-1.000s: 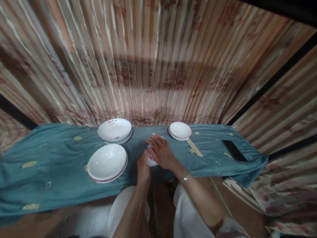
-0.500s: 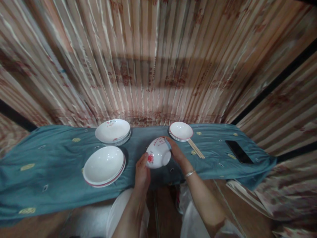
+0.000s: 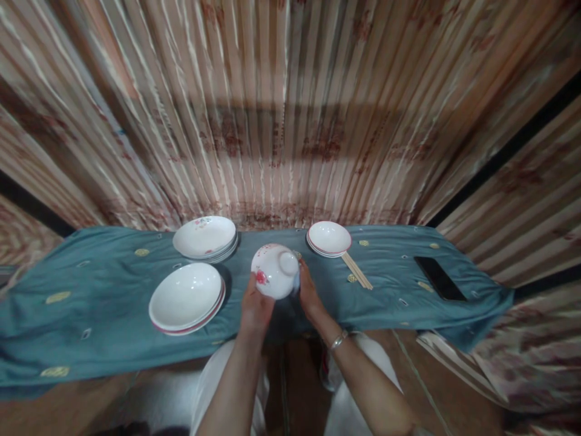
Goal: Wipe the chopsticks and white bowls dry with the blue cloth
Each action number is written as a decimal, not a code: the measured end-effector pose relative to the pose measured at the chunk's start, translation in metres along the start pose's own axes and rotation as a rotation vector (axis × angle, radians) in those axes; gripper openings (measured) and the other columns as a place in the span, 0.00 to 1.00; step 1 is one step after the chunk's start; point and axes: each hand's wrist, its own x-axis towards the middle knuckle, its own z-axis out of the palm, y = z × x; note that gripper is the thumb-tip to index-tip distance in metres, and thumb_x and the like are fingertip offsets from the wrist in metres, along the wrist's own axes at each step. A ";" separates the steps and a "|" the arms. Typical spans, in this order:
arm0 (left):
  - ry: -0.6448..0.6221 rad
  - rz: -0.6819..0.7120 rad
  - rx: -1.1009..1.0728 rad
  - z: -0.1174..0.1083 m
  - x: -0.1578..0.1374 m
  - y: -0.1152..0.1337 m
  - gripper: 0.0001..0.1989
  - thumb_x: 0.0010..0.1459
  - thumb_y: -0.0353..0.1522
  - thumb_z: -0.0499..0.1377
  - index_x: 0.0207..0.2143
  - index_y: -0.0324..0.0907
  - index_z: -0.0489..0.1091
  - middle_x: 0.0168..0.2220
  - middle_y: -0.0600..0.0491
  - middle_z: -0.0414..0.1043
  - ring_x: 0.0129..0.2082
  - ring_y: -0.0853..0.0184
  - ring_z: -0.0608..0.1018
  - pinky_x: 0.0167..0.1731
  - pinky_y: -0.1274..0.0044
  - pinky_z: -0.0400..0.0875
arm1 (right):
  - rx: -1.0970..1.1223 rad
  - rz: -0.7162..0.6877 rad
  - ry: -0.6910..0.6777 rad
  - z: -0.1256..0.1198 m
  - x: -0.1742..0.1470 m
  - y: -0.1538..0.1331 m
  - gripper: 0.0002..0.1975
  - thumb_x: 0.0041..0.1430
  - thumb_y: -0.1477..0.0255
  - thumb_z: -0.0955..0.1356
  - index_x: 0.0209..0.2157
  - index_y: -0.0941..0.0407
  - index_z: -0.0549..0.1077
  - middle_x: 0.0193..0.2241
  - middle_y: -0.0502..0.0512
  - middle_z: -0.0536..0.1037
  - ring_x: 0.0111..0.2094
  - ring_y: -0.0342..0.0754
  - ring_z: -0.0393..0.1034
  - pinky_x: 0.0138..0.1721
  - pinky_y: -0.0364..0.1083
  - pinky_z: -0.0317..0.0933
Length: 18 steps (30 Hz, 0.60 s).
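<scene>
Between my two hands is a white bowl with a red flower and red lettering on its outside. It is tipped so that its foot ring faces up and to the right. My left hand grips its lower left side, fingers partly hidden behind it. My right hand is closed on its right edge, where a bluish patch, perhaps a cloth, shows beside the fingers. A bracelet is on my right wrist. Left of the held bowl stands a stack of large white bowls with a red rim below.
Flower-patterned plates are stacked at the back left. Small red-rimmed dishes stand at the back right, with chopsticks beside them. A black phone lies farther right on the green tablecloth. A pleated curtain hangs behind.
My hands have moved slightly left with the bowl. It has turned, so its foot ring has gone from the lower right to the upper right.
</scene>
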 end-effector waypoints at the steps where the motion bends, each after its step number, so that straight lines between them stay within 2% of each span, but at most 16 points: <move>1: -0.001 -0.012 -0.008 0.001 -0.001 0.001 0.21 0.67 0.35 0.45 0.55 0.35 0.67 0.44 0.46 0.78 0.54 0.62 0.73 0.59 0.68 0.61 | -0.043 0.007 0.016 -0.002 -0.001 -0.001 0.32 0.58 0.49 0.61 0.57 0.54 0.65 0.60 0.56 0.65 0.64 0.51 0.53 0.65 0.54 0.44; 6: -0.043 -0.052 -0.035 -0.004 0.000 0.002 0.22 0.67 0.36 0.45 0.59 0.37 0.63 0.47 0.45 0.77 0.55 0.59 0.72 0.58 0.63 0.62 | -0.218 -0.076 0.023 -0.020 0.005 -0.011 0.26 0.56 0.53 0.64 0.48 0.56 0.73 0.51 0.59 0.75 0.54 0.54 0.67 0.60 0.57 0.55; 9: -0.090 -0.067 -0.049 -0.013 0.005 0.001 0.23 0.66 0.36 0.47 0.60 0.39 0.62 0.49 0.44 0.76 0.55 0.58 0.73 0.56 0.63 0.64 | -0.246 -0.109 0.031 -0.031 0.010 -0.023 0.20 0.58 0.59 0.63 0.46 0.56 0.75 0.47 0.59 0.78 0.49 0.53 0.70 0.56 0.56 0.60; 12: -0.126 -0.063 -0.045 -0.018 0.007 -0.001 0.23 0.65 0.36 0.49 0.61 0.40 0.61 0.50 0.44 0.75 0.54 0.58 0.73 0.55 0.64 0.65 | -0.258 -0.143 0.059 -0.034 0.004 -0.038 0.19 0.61 0.63 0.61 0.47 0.58 0.73 0.46 0.60 0.78 0.47 0.52 0.71 0.52 0.53 0.63; 15: -0.092 -0.041 -0.020 -0.016 0.006 -0.004 0.23 0.65 0.36 0.48 0.60 0.37 0.62 0.49 0.43 0.76 0.54 0.58 0.73 0.56 0.65 0.64 | -0.381 -0.283 0.022 -0.028 -0.009 -0.052 0.19 0.64 0.67 0.58 0.52 0.58 0.70 0.49 0.61 0.75 0.49 0.51 0.70 0.54 0.52 0.62; 18: -0.087 -0.039 0.001 -0.012 0.004 -0.008 0.23 0.66 0.36 0.46 0.59 0.34 0.63 0.48 0.42 0.76 0.53 0.59 0.74 0.56 0.66 0.64 | -0.574 -0.504 -0.093 -0.017 -0.022 -0.057 0.20 0.66 0.70 0.56 0.55 0.55 0.67 0.53 0.59 0.72 0.56 0.51 0.64 0.58 0.55 0.58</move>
